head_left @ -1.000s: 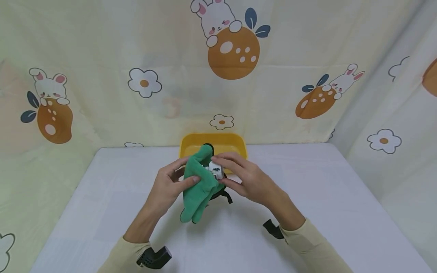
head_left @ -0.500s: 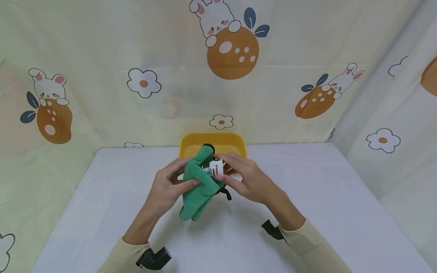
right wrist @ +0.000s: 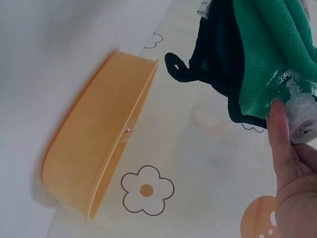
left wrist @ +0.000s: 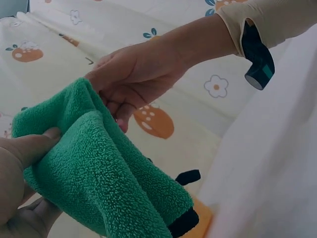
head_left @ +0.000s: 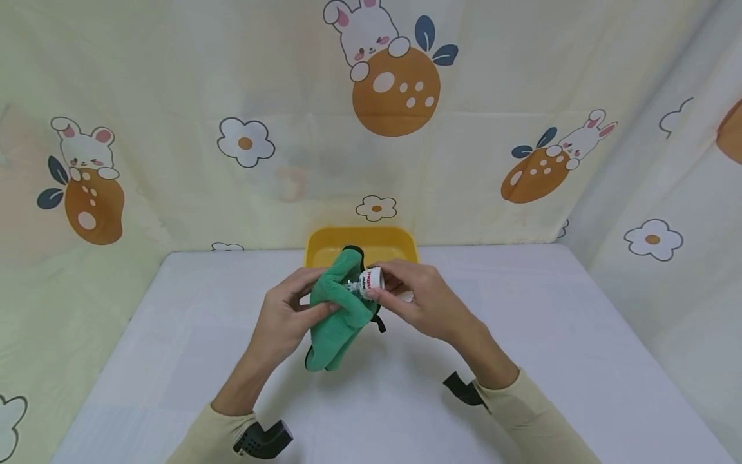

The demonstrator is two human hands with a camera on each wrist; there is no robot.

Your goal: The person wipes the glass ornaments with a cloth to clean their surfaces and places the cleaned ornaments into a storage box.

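Observation:
My left hand holds a folded green towel with dark edging, its thumb pressing on top. Tucked into the towel's right side is a small bottle, white with red and dark print; a clear part of it runs into the cloth. The fingers and thumb of my right hand pinch its white end. In the right wrist view, the bottle's end sits against the index finger. From the left wrist, the towel hides the bottle, and the right hand is behind the cloth.
A yellow tub stands at the back of the white table, just behind the hands. A patterned curtain rises behind and at the sides. A dark loop dangles from the towel's edge.
The bottle has turned between my right fingers, so red lettering now faces up, and its white end points further right. The towel's lower corners have lifted slightly. My left hand is nearly still.

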